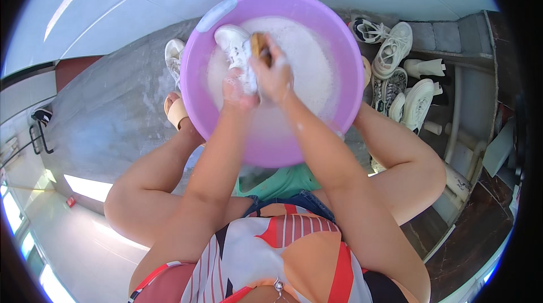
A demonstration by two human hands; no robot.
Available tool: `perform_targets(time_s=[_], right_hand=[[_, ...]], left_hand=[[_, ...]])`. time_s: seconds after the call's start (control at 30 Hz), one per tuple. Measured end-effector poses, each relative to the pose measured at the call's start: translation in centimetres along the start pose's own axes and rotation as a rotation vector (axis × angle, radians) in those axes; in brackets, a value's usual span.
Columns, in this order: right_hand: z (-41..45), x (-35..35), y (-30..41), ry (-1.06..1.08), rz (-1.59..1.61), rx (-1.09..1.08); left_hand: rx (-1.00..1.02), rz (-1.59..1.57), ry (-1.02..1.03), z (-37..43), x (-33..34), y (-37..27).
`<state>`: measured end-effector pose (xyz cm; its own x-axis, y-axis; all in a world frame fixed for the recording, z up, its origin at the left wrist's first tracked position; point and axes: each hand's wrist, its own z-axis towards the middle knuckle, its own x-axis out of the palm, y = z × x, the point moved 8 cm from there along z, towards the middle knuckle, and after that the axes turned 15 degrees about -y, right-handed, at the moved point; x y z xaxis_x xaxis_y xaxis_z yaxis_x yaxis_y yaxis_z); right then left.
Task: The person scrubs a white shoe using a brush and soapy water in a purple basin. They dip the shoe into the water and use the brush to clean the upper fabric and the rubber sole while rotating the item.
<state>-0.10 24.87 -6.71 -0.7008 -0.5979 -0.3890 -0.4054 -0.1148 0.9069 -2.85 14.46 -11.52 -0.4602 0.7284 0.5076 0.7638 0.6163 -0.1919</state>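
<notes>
A purple plastic basin [275, 161] of white, sudsy water stands between my legs. Over the water, my left hand [238, 91] grips the heel end of a white lace-up sneaker [232, 46], whose toe points away from me. Suds cling to my left fingers. My right hand [275, 70] is closed around a scrub brush with a brown wooden back [259, 46]. Its pale bristles press against the right side of the sneaker. The hand and brush are slightly blurred, and part of the shoe is hidden behind them.
Right of the basin lie several shoes, among them a white sneaker [394, 50] and a patterned canvas shoe [395, 84]. Another white shoe [174, 57] is at the basin's left. A green plastic stool [280, 182] is under me. Pipes [456, 108] run below a dark counter at right.
</notes>
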Motion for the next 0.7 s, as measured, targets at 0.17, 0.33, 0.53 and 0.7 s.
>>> perform_targets(time_s=[0.17,0.33,0.53,0.7], right_hand=[[-3.7,-4.6,-7.5,0.259,-0.743,0.052],[2.3,-6.6,-9.2,0.129,-0.905,0.216],[2.4,1.6,-5.4,0.309,-1.049,-0.281],[2.8,4.1,-13.6,0.641,-1.304,-0.445]], left_hand=[[0.315,0.243,-0.197,3.4,-4.2,-4.4],[0.427,1.187,-0.365,2.4,-6.3,-2.6],[0.443,1.394,-0.043,4.0,-8.2,0.0],[0.670,1.614,-0.144,6.5,-7.9,0.0]])
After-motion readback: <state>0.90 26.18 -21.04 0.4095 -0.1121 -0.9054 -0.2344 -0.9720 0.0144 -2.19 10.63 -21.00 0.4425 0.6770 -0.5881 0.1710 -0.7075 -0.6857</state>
